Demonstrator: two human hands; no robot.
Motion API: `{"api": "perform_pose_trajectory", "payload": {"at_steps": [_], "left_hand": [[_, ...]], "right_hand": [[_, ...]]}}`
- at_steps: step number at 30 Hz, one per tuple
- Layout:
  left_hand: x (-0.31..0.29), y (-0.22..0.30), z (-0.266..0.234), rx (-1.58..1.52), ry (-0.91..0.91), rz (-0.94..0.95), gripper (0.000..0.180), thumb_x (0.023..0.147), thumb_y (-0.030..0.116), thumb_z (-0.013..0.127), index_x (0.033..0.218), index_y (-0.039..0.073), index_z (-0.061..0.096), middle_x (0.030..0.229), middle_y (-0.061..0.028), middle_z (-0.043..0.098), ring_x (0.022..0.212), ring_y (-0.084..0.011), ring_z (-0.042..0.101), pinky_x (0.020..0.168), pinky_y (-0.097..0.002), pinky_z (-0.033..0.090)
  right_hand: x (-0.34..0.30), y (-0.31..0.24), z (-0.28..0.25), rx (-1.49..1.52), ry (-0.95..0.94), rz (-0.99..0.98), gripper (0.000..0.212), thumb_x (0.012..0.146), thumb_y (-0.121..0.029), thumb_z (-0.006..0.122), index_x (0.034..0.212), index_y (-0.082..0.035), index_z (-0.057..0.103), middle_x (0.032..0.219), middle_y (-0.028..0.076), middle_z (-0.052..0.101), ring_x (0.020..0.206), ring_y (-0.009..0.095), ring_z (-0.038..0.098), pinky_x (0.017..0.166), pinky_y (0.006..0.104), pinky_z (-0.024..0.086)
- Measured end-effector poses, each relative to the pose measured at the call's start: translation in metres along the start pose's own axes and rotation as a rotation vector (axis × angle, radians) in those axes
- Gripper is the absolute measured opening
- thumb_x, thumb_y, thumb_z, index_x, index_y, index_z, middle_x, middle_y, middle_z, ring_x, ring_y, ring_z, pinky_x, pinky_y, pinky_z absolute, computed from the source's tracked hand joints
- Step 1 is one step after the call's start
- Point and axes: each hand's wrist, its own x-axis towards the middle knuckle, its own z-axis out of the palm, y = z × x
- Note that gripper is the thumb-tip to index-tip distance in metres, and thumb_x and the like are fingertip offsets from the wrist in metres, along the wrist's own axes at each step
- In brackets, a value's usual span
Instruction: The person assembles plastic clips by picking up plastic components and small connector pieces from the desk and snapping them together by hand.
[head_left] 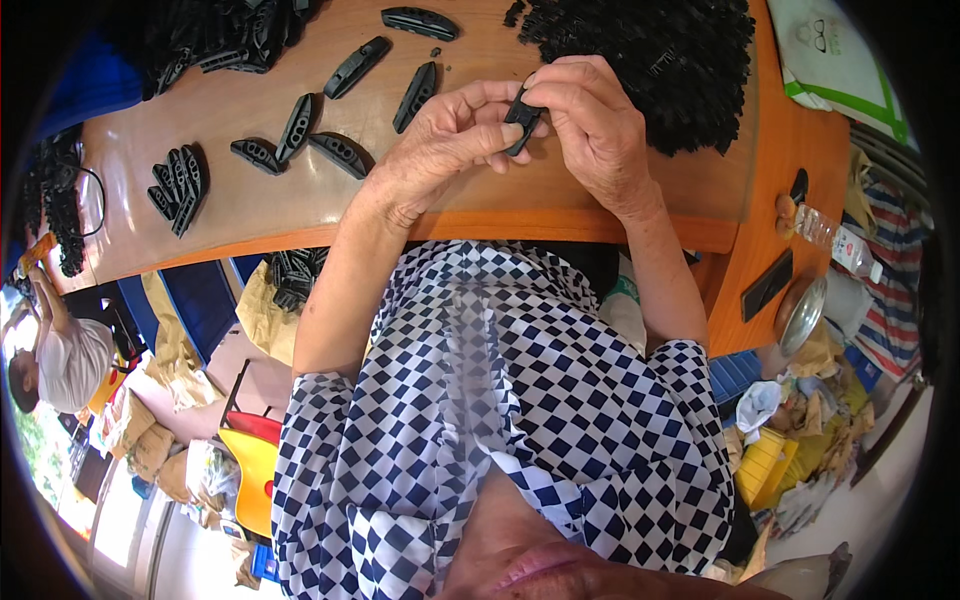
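A small black plastic piece (522,122) is held up over the near edge of the table. My left hand (455,135) grips it, with the thumb pressed on its face and the fingers behind. At the upper end of the piece, my right hand (597,125) pinches with thumb and forefinger; whether a smaller part sits there is hidden by the fingertips. Left of my hands lie several loose black curved plastic pieces with holes, among them one (416,97) right beside my left hand and another (342,155) by my left wrist.
A large heap of small black parts (660,70) lies beyond my right hand. More curved pieces are piled at the far left (235,35), and a small cluster (178,188) lies nearer. A phone (767,285) and a clear bottle (850,250) are at right. Another person (70,360) sits at far left.
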Motion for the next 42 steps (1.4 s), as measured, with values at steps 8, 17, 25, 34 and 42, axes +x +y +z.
{"api": "perform_pose_trajectory", "payload": {"at_steps": [8,17,25,34,42], "left_hand": [[0.003,-0.004,-0.009,-0.206,-0.112,-0.032,0.059,0.088,0.009,0.065,0.138,-0.002,0.036,0.099,-0.0126,0.064,0.086,-0.0194,0.066,0.072,-0.0247,0.055],[-0.001,0.006,-0.006,-0.053,0.044,0.04,0.066,0.087,0.009,0.064,0.142,0.004,0.026,0.103,-0.0125,0.061,0.088,-0.0195,0.065,0.076,-0.0264,0.055],[0.007,-0.004,-0.014,0.235,0.209,0.265,0.064,0.089,0.004,0.062,0.143,0.012,0.028,0.111,-0.0064,0.059,0.098,-0.0137,0.058,0.084,-0.0285,0.053],[0.005,0.01,-0.008,0.135,0.236,0.181,0.07,0.085,-0.012,0.051,0.144,0.01,0.021,0.114,-0.0087,0.053,0.102,-0.0142,0.056,0.089,-0.0308,0.053],[0.004,0.013,-0.013,-0.2,0.157,0.108,0.081,0.076,-0.016,0.044,0.148,0.01,0.017,0.122,-0.0107,0.05,0.11,-0.0188,0.053,0.1,-0.0354,0.045]], "right_hand": [[0.011,0.002,0.008,0.075,-0.06,-0.067,0.03,0.062,0.006,0.071,0.09,-0.005,0.064,0.093,0.004,0.064,0.088,0.023,0.06,0.072,0.0319,0.054],[0.012,-0.007,0.018,0.225,-0.044,0.279,0.021,0.076,0.007,0.067,0.094,-0.002,0.062,0.106,0.009,0.059,0.09,0.02,0.061,0.072,0.0285,0.054],[0.01,-0.012,0.036,0.481,0.021,0.595,0.013,0.087,-0.001,0.063,0.1,-0.001,0.059,0.119,0.011,0.05,0.093,0.016,0.062,0.075,0.0251,0.055],[0.021,-0.013,0.032,0.37,0.014,0.505,0.021,0.079,0.004,0.067,0.098,-0.004,0.063,0.104,0.009,0.057,0.088,0.02,0.061,0.069,0.0283,0.054],[0.043,-0.003,0.023,-0.277,-0.226,-0.058,0.025,0.07,-0.009,0.073,0.094,-0.01,0.067,0.1,0.005,0.059,0.089,0.02,0.056,0.075,0.0331,0.045]]}}
